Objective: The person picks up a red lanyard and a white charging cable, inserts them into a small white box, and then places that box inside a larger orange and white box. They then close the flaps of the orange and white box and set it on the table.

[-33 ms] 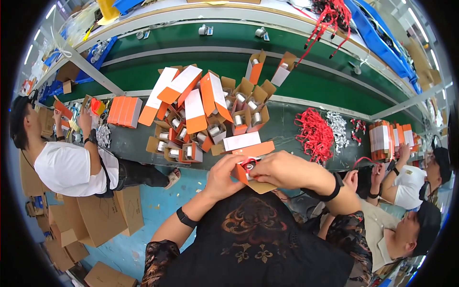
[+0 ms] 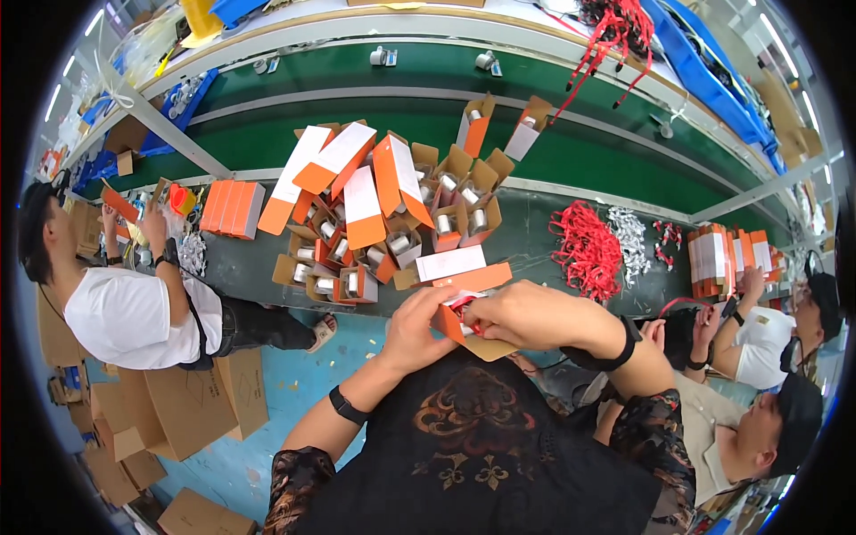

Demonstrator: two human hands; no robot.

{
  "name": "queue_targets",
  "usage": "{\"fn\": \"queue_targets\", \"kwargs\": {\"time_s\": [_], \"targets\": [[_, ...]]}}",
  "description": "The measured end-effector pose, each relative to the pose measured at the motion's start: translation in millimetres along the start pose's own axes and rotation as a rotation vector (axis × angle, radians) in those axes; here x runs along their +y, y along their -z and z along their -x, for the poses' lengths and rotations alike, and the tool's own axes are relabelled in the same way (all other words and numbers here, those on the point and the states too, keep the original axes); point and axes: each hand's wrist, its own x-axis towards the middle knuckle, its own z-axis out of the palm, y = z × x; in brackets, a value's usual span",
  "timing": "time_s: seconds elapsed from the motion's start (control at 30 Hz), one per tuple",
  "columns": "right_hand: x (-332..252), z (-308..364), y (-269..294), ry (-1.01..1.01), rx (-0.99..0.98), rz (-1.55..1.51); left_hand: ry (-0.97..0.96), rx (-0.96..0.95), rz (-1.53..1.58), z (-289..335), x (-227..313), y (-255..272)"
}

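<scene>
In front of my chest I hold a small orange and white carton (image 2: 452, 324) at the table's near edge, its brown inner flap (image 2: 492, 349) turned toward me. My left hand (image 2: 414, 333) is closed round its left side. My right hand (image 2: 526, 314) is curled over the open top, its fingertips at the mouth on a red cord (image 2: 463, 308); the tips are partly hidden. Just beyond lies a closed white and orange carton (image 2: 450, 262). Many open cartons with white cylindrical items (image 2: 448, 223) stand further back, with closed cartons (image 2: 363, 207) leaning on them.
A heap of red cords (image 2: 586, 250) lies right, beside small silvery pieces (image 2: 631, 241). Orange cartons stand in rows at left (image 2: 230, 208) and right (image 2: 711, 259). A green conveyor (image 2: 303, 111) runs behind. Co-workers work at left (image 2: 147, 312) and right (image 2: 727, 428).
My right fingers have shifted slightly down and into the carton's mouth, and less of the red loop shows. The left co-worker's hands and orange carton have moved a little.
</scene>
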Motion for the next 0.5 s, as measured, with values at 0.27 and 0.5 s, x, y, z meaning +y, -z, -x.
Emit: {"fn": "queue_targets", "kwargs": {"time_s": [0.27, 0.5], "targets": [[3, -15, -3, -0.027, 0.288, 0.098, -0.161, 0.085, -0.105, -2, 6, 0], [-3, -30, -19, -0.337, 0.255, 0.562, -0.289, 0.115, -0.088, -5, 3, -5]]}}
